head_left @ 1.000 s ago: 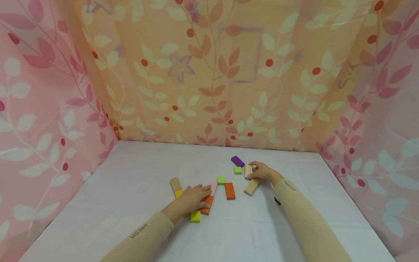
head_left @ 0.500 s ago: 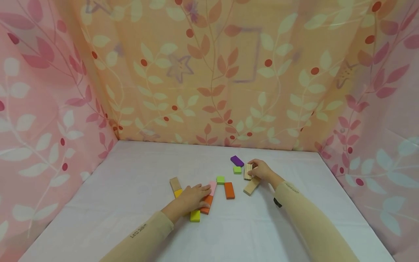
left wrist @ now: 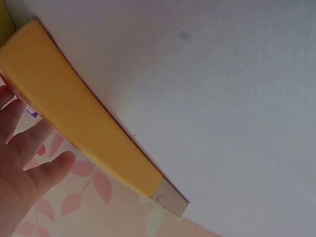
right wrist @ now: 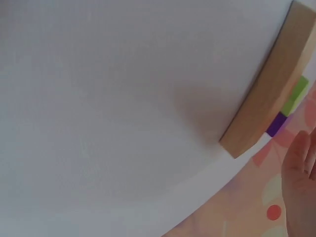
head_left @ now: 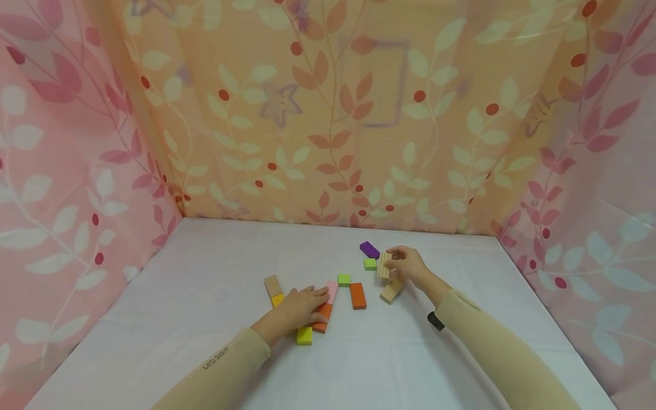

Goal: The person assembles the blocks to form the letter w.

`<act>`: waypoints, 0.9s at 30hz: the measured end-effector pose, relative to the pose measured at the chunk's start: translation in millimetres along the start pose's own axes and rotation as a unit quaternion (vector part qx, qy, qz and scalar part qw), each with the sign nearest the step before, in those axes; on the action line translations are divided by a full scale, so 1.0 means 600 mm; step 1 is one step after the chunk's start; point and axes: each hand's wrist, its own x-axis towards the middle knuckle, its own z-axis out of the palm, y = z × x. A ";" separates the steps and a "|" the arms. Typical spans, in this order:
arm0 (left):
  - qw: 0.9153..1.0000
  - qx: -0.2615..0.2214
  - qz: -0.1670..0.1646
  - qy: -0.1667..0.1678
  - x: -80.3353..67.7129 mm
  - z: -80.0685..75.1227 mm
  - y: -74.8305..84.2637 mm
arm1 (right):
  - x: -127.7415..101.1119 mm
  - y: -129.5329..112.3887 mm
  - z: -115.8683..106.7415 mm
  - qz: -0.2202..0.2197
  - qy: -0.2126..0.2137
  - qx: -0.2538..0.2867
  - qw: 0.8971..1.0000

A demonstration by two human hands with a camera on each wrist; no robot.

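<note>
the white cloth-covered surface point(head_left: 205, 319) carries everything, walled on three sides by leaf-patterned curtains point(head_left: 328, 114); bare room lies toward the near edge and to the far left, while the blocks cluster at mid-surface.

the right hand point(head_left: 407, 264) is lifted slightly off the surface and its grip pinches a small ridged natural-wood block point(head_left: 383, 266) on the side facing left, so the block sits just left of the fingers, apparently upright with its long axis vertical. directly below it lies a plain natural-wood plank point(head_left: 392, 290), long axis running near-left to far-right; whether the two touch is hard to tell from the head view. a purple block point(head_left: 369, 249) and a small light-green cube point(head_left: 370, 263) lie just to the left of the held block.

the left hand point(head_left: 299, 309) rests flat, fingers straight, pressing on an orange block point(head_left: 322, 314) and a pink block point(head_left: 332, 292), grasping nothing. an orange rectangular block point(head_left: 357, 296), a second green cube point(head_left: 344, 279), a yellow block point(head_left: 304, 335) and a tan-and-yellow bar point(head_left: 274, 289) lie about it.
</note>
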 end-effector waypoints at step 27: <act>1.000 -0.003 0.003 0.003 -0.003 -0.001 0.001 | -0.082 -0.003 0.019 0.067 -0.104 0.083 0.989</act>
